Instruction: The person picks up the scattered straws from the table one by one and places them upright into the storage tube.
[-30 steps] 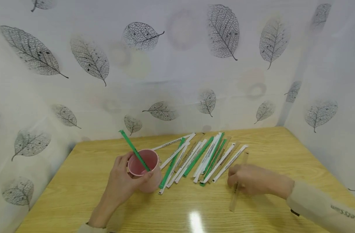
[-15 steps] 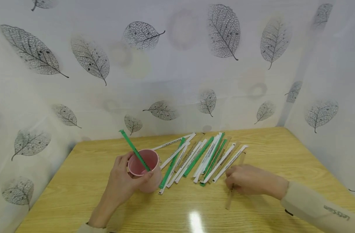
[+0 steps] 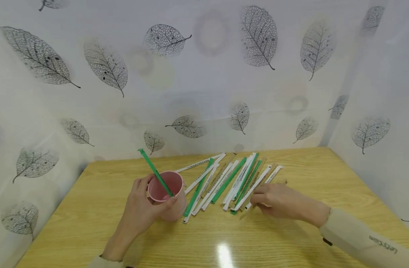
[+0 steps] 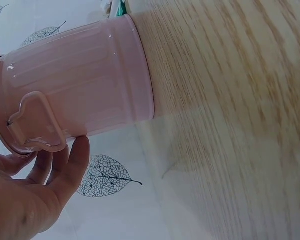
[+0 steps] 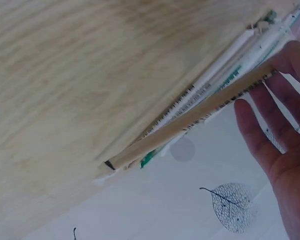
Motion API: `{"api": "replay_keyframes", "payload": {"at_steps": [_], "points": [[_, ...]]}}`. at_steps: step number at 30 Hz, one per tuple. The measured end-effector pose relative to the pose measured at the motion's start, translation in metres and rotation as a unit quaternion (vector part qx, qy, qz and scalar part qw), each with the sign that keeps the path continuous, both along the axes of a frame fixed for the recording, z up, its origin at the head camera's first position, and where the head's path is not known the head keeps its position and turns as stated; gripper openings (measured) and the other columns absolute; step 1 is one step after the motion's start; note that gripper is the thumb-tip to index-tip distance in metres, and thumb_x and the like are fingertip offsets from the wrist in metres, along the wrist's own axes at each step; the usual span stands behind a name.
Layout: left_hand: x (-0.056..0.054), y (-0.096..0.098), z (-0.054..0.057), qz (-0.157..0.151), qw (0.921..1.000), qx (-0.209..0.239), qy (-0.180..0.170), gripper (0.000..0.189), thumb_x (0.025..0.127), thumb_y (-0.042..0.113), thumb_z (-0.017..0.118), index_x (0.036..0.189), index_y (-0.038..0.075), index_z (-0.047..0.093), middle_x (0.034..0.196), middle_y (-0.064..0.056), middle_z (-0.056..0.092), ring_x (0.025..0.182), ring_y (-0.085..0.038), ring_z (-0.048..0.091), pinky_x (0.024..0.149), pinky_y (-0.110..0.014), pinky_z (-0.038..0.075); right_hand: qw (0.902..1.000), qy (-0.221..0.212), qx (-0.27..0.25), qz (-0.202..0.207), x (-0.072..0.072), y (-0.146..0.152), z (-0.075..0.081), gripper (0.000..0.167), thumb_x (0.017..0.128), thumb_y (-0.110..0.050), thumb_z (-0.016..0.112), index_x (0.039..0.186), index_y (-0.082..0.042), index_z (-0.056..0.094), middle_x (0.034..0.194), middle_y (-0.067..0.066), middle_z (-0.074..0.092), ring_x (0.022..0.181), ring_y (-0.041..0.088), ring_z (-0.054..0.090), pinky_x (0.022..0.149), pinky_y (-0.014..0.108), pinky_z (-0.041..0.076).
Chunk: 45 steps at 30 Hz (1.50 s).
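My left hand (image 3: 134, 214) grips a pink bucket (image 3: 176, 208) with its thumb at the rim. The left wrist view shows a wire-like handle (image 4: 45, 120) on the bucket's side. A green paper-wrapped straw (image 3: 152, 167) leans out of the bucket. My right hand (image 3: 275, 199) pinches a brown paper-wrapped straw (image 5: 185, 121) between thumb and fingers, at the right edge of a spread of wrapped straws (image 3: 228, 185). In the head view, the hand covers most of that brown straw.
The spread holds several white, green and brown wrapped straws lying slantwise on the wooden table (image 3: 90, 208), just right of the bucket. A cloth with leaf prints (image 3: 211, 85) hangs behind the table and along its sides.
My right hand has moved left with the brown straw, up to the right edge of the spread, and the straw has turned. My left hand and the bucket stay in place.
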<state>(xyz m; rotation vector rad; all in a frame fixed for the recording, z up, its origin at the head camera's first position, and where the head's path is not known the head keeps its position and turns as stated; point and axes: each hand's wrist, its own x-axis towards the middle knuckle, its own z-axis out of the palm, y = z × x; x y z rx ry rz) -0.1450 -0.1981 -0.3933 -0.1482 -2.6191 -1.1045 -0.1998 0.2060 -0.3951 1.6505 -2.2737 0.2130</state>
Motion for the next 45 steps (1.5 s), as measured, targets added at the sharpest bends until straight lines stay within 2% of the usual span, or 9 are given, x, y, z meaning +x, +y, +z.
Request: {"api": "replay_keyframes", "payload": {"at_steps": [4, 9, 12, 17, 22, 26, 33, 41, 45], "points": [[0.0, -0.001, 0.0, -0.002, 1.0, -0.002, 0.001, 0.089, 0.079, 0.047, 0.087, 0.144, 0.002, 0.048, 0.13, -0.018, 0.05, 0.115, -0.037, 0.061, 0.085, -0.048, 0.062, 0.9954, 0.058, -0.072, 0.025, -0.009, -0.007, 0.01, 0.017, 0.091, -0.002, 0.069, 0.098, -0.017, 0.07, 0.09, -0.005, 0.067, 0.077, 0.005, 0.063, 0.061, 0.012, 0.05], [0.0, -0.001, 0.001, -0.006, 1.0, 0.003, -0.001, 0.088, 0.08, 0.046, 0.086, 0.145, 0.002, 0.046, 0.132, -0.019, 0.049, 0.116, -0.038, 0.061, 0.085, -0.048, 0.062, 0.9901, 0.056, -0.125, 0.03, -0.019, -0.018, 0.029, 0.022, 0.106, -0.016, 0.048, 0.11, -0.012, 0.07, 0.094, -0.003, 0.068, 0.074, 0.004, 0.061, 0.061, 0.011, 0.048], [0.0, -0.001, 0.001, -0.008, 0.9999, 0.009, -0.007, 0.088, 0.081, 0.046, 0.086, 0.146, 0.003, 0.046, 0.133, -0.019, 0.048, 0.117, -0.038, 0.061, 0.084, -0.046, 0.062, 0.9893, 0.013, -0.144, 0.02, -0.023, -0.025, 0.039, 0.02, 0.1, -0.007, 0.06, 0.119, -0.008, 0.067, 0.094, -0.001, 0.069, 0.074, 0.005, 0.062, 0.061, 0.014, 0.049], [0.0, -0.001, 0.002, -0.009, 0.9999, 0.01, -0.011, 0.089, 0.08, 0.045, 0.086, 0.147, 0.003, 0.045, 0.133, -0.019, 0.047, 0.117, -0.038, 0.06, 0.085, -0.047, 0.062, 0.9831, -0.022, -0.181, 0.021, -0.03, -0.043, 0.055, 0.056, 0.079, 0.013, 0.073, 0.131, -0.002, 0.06, 0.099, 0.003, 0.069, 0.084, 0.012, 0.068, 0.065, 0.02, 0.056], [0.0, -0.001, 0.004, -0.009, 0.9998, 0.014, -0.013, 0.088, 0.081, 0.045, 0.086, 0.147, 0.002, 0.045, 0.133, -0.02, 0.047, 0.119, -0.039, 0.06, 0.086, -0.049, 0.062, 0.9709, -0.052, -0.232, 0.029, -0.037, -0.066, 0.072, 0.058, 0.08, 0.014, 0.073, 0.134, 0.003, 0.057, 0.099, 0.009, 0.07, 0.086, 0.016, 0.071, 0.068, 0.019, 0.059], [-0.001, 0.0, 0.004, -0.008, 0.9998, 0.014, -0.015, 0.088, 0.081, 0.045, 0.086, 0.147, 0.003, 0.046, 0.133, -0.019, 0.048, 0.119, -0.038, 0.06, 0.087, -0.048, 0.062, 0.9538, -0.097, -0.283, 0.029, -0.04, -0.083, 0.082, 0.057, 0.081, 0.014, 0.074, 0.135, 0.003, 0.057, 0.095, 0.01, 0.071, 0.084, 0.017, 0.071, 0.066, 0.019, 0.06], [-0.001, 0.002, 0.006, -0.002, 0.9999, 0.008, -0.011, 0.088, 0.081, 0.046, 0.086, 0.146, 0.002, 0.046, 0.133, -0.019, 0.048, 0.118, -0.039, 0.06, 0.087, -0.05, 0.061, 0.9134, -0.15, -0.377, 0.038, -0.045, -0.11, 0.096, 0.053, 0.085, 0.013, 0.071, 0.134, 0.003, 0.055, 0.092, 0.013, 0.074, 0.082, 0.022, 0.073, 0.066, 0.025, 0.062], [-0.001, 0.002, 0.006, 0.004, 0.9999, 0.0, -0.011, 0.088, 0.08, 0.047, 0.086, 0.144, 0.002, 0.047, 0.133, -0.019, 0.049, 0.117, -0.039, 0.061, 0.087, -0.051, 0.061, 0.8508, -0.235, -0.462, 0.089, -0.046, -0.141, 0.114, 0.054, 0.086, 0.018, 0.067, 0.136, 0.01, 0.049, 0.096, 0.025, 0.07, 0.086, 0.015, 0.072, 0.068, 0.036, 0.064], [-0.002, 0.002, 0.005, 0.008, 0.9999, -0.005, -0.012, 0.088, 0.08, 0.048, 0.086, 0.144, 0.002, 0.047, 0.133, -0.019, 0.049, 0.116, -0.038, 0.061, 0.087, -0.05, 0.061, 0.8426, -0.226, -0.476, 0.112, -0.044, -0.155, 0.123, 0.054, 0.085, 0.018, 0.067, 0.135, 0.013, 0.048, 0.096, 0.028, 0.07, 0.084, 0.022, 0.072, 0.067, 0.036, 0.064]]}}
